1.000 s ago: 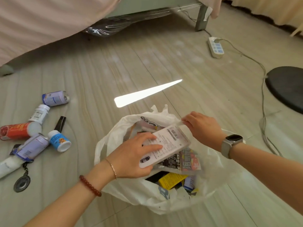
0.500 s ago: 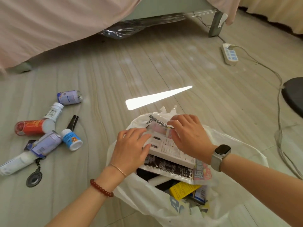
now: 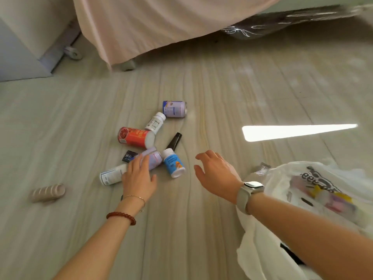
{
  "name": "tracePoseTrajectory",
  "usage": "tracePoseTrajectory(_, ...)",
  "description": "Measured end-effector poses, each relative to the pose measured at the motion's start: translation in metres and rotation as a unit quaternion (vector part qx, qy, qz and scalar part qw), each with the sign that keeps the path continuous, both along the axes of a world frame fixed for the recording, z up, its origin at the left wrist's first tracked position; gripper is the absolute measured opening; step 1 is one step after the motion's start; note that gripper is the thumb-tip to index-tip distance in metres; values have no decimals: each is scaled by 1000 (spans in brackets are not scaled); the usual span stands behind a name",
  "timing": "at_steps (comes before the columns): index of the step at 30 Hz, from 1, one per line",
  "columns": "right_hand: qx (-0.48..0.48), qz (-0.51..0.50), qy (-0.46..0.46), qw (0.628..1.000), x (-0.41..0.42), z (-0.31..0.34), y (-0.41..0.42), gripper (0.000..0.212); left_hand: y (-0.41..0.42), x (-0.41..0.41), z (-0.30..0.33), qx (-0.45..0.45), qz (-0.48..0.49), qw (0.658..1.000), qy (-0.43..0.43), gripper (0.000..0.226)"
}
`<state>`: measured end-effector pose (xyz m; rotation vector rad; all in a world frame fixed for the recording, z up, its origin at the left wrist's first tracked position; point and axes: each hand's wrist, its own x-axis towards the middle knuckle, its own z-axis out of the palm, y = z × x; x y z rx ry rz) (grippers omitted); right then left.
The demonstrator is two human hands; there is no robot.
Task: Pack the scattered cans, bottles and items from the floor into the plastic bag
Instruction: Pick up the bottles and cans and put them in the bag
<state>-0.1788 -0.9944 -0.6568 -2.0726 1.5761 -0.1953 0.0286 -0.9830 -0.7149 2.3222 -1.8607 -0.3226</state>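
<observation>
A: Left to right. Beige ribbed thing (image 3: 47, 192) lies alone on the floor (image 3: 201, 229), well apart from the pile. Risk: missed, since both hands aim at the cluster.

B: Cluster next?

A: White bottle (image 3: 110, 175) lying flat, black sachet (image 3: 129, 156) just behind it, red can (image 3: 135, 137) on its side, lilac can (image 3: 153, 159) touching the left hand (image 3: 139, 179). Fingers spread over the lilac can and the white bottle's end, not closed on either. Nothing held.

B: Failure mode there?

A: Everything round lies on its side on a smooth floor. A loose grab or a nudge likely rolls the cans away, perhaps toward the bed skirt (image 3: 161, 27). Trying for two at once, one may slip out.

B: Farther right?

A: Small white bottle (image 3: 155, 123), far can (image 3: 175, 109), black tube (image 3: 174, 140), blue bottle (image 3: 173, 165). Right hand (image 3: 217, 174) hovers open, fingers apart, empty, near the blue bottle but not touching it. A sweep could knock it into the tube.

B: Bag?

A: Bag (image 3: 262, 229) at far right, partly filled, under the right forearm. Nobody holds its mouth. It is soft; judgement: it may slump shut or tip, so dropped cans could land outside.
</observation>
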Motion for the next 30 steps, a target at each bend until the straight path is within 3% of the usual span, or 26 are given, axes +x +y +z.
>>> tracePoseTrajectory(6,109,-93,-21,990,68,-54,-29,45,-39,34,-32,54,-11,997,-61,85)
tracePoseTrajectory(10,128,-118,-12,985,87,-79,-38,48,-44,32,-47,-4,0,997,-83,74)
tracePoseTrajectory(16,159,-142,-16,977,78,-80,-30,43,-41,32,-42,-16,-22,998,-64,63)
tracePoseTrajectory(19,177,-168,-52,968,61,-65,-24,39,-20,22,-30,-56,12,998,4,63)
tracePoseTrajectory(24,110,-182,-160,964,22,-10,-17,28,13,-16,10,-118,125,950,260,61)
tracePoseTrajectory(28,34,-198,-248,948,-25,49,-3,30,24,-59,48,-119,99,922,355,57)
tracePoseTrajectory(30,-6,-200,-264,943,-59,69,10,32,30,-86,68,-121,66,904,405,66)
